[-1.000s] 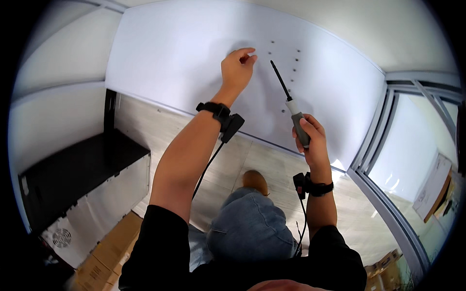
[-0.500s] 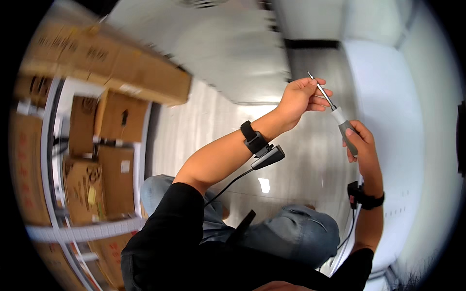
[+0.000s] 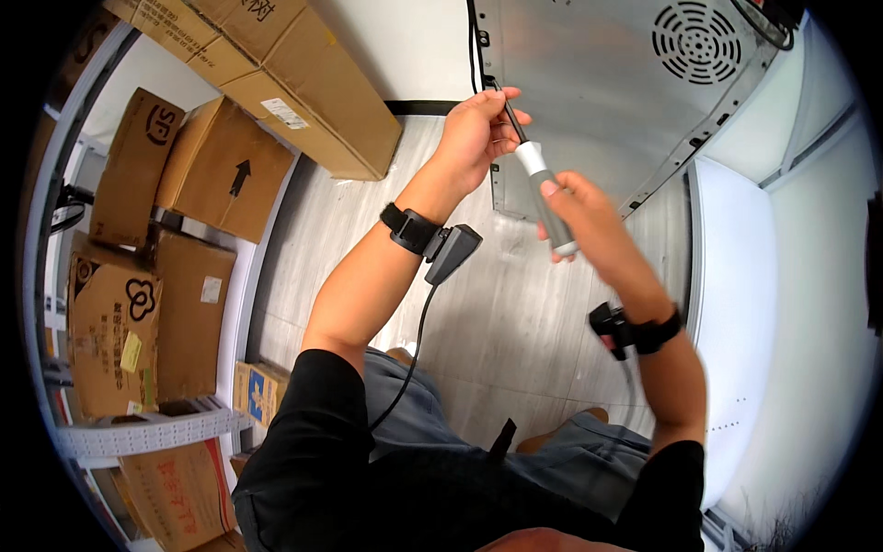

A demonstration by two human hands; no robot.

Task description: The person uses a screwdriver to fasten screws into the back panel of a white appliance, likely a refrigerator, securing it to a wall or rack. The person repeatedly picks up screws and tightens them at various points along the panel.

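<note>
Screwdriver (image 3: pixel 528 155) held nr left edge of metal cabinet (image 3: pixel 589 83): handle (image 3: pixel 544 191) wrapped by R grip (image 3: pixel 584 216), shaft (image 3: pixel 516 123) apparently pinched by L grip (image 3: pixel 471 138). Prob. light, stiff; best held by handle.

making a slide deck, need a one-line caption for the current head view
Right hand gripping a screwdriver, left hand at its shaft, near a vented metal panel.
</note>
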